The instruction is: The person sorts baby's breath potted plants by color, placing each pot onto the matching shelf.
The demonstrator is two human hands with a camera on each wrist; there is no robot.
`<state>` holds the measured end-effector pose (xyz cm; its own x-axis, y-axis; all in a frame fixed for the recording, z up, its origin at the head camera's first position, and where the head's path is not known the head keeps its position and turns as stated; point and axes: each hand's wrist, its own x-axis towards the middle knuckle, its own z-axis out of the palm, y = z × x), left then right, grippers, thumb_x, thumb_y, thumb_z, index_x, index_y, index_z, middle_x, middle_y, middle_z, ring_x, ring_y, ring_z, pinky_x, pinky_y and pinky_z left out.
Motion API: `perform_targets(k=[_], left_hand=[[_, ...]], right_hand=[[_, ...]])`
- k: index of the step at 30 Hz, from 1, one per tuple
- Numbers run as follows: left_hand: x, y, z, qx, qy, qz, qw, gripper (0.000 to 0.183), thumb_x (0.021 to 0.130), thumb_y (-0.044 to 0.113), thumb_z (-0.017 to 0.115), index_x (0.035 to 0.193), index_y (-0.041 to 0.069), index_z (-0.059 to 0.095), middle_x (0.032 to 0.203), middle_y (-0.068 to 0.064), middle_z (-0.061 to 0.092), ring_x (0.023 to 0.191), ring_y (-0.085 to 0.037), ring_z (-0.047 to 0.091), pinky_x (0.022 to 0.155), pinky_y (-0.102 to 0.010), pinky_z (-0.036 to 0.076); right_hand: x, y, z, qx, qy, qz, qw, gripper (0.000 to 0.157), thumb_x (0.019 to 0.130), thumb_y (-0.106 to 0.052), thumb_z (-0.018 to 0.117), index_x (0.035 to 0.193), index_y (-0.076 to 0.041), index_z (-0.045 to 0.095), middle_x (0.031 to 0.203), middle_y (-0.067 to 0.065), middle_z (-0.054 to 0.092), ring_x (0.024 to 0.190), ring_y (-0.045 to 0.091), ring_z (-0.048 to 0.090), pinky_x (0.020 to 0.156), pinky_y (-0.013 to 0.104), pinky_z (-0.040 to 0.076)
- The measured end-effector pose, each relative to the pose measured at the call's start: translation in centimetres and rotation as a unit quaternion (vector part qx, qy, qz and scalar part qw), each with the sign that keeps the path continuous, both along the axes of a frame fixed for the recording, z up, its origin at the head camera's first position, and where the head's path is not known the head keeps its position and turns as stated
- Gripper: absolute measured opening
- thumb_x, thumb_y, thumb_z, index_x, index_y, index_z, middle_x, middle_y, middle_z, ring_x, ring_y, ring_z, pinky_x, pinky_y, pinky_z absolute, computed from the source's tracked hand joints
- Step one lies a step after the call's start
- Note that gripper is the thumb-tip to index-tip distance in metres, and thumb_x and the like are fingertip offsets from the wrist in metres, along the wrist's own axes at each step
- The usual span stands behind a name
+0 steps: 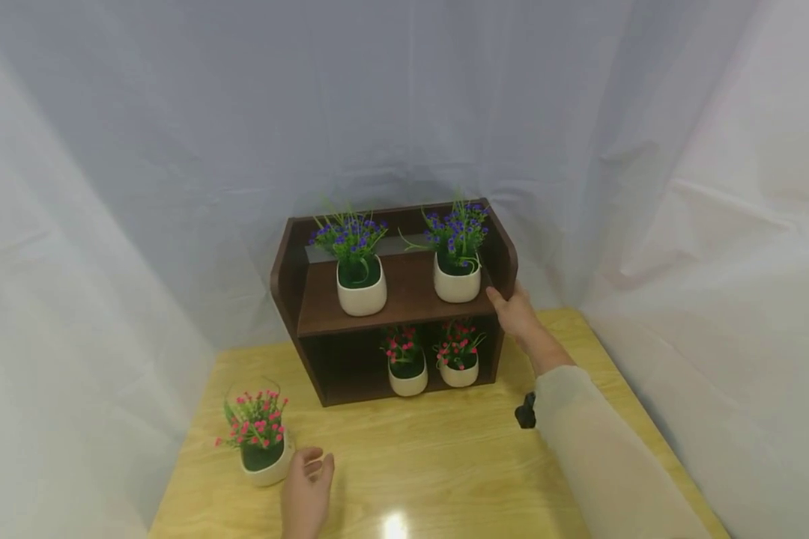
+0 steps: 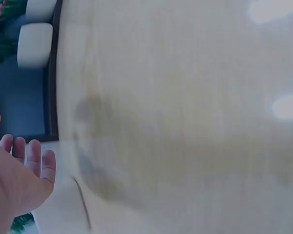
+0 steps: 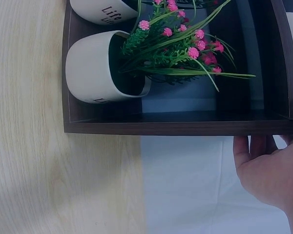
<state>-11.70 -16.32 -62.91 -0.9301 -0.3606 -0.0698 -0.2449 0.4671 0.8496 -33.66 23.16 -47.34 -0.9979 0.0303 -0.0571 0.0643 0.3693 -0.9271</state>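
Note:
A dark brown two-tier shelf (image 1: 407,293) stands on the table. My right hand (image 1: 522,318) grips its right side panel, thumb on the inner face and fingers behind; the right wrist view shows those fingers (image 3: 241,150) partly hidden by the panel. My left hand (image 1: 308,486) hovers beside a white pot of pink flowers (image 1: 266,473) at the table's left; whether they touch, I cannot tell. In the left wrist view the left hand (image 2: 19,180) holds nothing, its fingers loosely bent.
Two white pots of purple flowers, left (image 1: 362,297) and right (image 1: 457,286), sit on the upper tier. Below, two pots of pink flowers (image 1: 407,382) stand toward the right. A small black object (image 1: 526,412) lies by the right sleeve. Pale curtains (image 1: 404,97) surround the table (image 1: 411,449).

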Motion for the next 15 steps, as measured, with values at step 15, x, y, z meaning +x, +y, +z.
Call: perform_targets(k=[15], left_hand=[[3.2,-5.5,-3.4,0.036,-0.072,0.080,0.9936,0.047,0.105,0.026,0.060,0.136,-0.009,0.054,0.136,-0.038,0.062,0.125,-0.055,0.064,0.089,-0.046,0.065]], right_hand=[[-0.3,0.0,-0.4,0.012,0.032,-0.005,0.999,0.075,0.116,-0.040,0.048,0.175,-0.015,0.009,0.178,0.027,0.023,0.167,0.045,0.022,0.139,0.056,0.021]])
